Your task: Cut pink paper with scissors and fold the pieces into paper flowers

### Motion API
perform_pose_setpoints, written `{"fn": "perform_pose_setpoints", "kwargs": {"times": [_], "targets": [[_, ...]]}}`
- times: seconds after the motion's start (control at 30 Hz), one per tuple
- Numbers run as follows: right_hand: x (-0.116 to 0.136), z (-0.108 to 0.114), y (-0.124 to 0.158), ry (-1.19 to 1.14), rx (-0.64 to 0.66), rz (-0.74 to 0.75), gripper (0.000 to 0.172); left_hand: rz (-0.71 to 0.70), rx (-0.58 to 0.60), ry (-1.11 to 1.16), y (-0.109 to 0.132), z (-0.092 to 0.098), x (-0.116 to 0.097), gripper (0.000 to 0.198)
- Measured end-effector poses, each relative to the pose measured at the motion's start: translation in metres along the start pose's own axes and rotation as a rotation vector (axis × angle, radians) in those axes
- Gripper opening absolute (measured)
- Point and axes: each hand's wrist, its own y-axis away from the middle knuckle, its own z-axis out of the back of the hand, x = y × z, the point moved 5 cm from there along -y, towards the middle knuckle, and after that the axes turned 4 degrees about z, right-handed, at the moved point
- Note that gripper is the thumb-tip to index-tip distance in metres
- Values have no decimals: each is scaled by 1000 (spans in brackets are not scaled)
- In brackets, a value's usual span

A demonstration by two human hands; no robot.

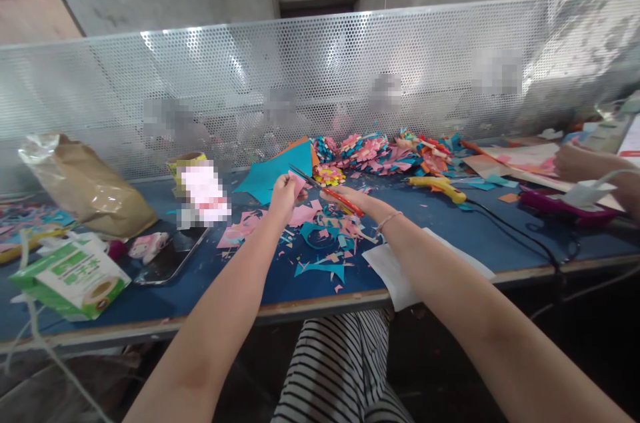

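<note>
My left hand (285, 195) is closed in a pinch on a small pink paper piece (299, 182) above the blue table (450, 236). My right hand (345, 198) grips red-handled scissors (325, 188), whose blades point left and up at the pink piece. Below both hands lies a litter of pink and teal paper scraps (320, 236). A teal paper sheet (280, 176) lies just behind my left hand.
Folded colourful paper shapes (380, 151) are heaped at the back. A yellow glue gun (440, 186) with a black cord, white paper (395, 270), a phone (167, 262), a green carton (75, 280), a brown bag (85, 186). Another person's arm (590, 166) is at the right. Perforated metal screen behind.
</note>
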Motion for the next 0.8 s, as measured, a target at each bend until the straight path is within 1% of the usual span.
{"fn": "perform_pose_setpoints", "kwargs": {"times": [0.1,0.17,0.4,0.5,0.8], "targets": [[2,-4,-1,12,69,12,50,-9,10,-4,2,-1,-2,16],[3,-5,0,9,85,22,48,-18,25,-16,3,-1,-2,17],[2,-9,1,-54,63,46,43,-14,74,-14,6,-4,-2,20],[2,-9,0,-16,67,58,44,-5,65,-18,5,-4,-2,18],[11,-7,4,129,60,-3,47,-2,77,-4,5,-3,-2,20]]}}
